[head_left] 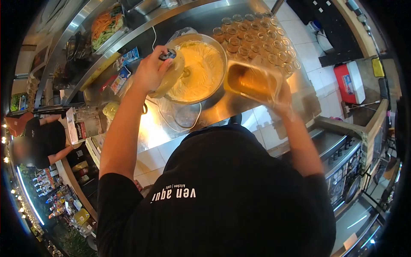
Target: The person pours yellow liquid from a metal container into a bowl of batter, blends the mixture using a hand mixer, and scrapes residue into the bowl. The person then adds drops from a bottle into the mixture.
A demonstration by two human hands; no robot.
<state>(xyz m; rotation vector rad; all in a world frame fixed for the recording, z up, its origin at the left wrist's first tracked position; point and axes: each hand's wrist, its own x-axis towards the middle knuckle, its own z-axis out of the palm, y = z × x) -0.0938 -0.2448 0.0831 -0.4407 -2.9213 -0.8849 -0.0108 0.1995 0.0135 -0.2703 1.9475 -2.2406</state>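
Yellow mix (pixel 206 64) in the bowl (pixel 222 53) looks soft, thick. L hand (pixel 150 70) is wrapped round the handle of the mixer (pixel 174 72), over bowl: prob. hefty, best held there. R hand (pixel 283 103), blurred, grips tub (pixel 251 83) by its end, beside bowl: prob. light, maybe slick.

Bowl (pixel 220 51) — left of container (pixel 257 97) and glasses (pixel 249 37)

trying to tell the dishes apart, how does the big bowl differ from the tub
The bowl is round, while the tub is rectangular. The bowl looks wider than the tub. The bowl holds a pale yellow mix, but the tub's inside looks amber, its contents blurred. Both are open-topped.
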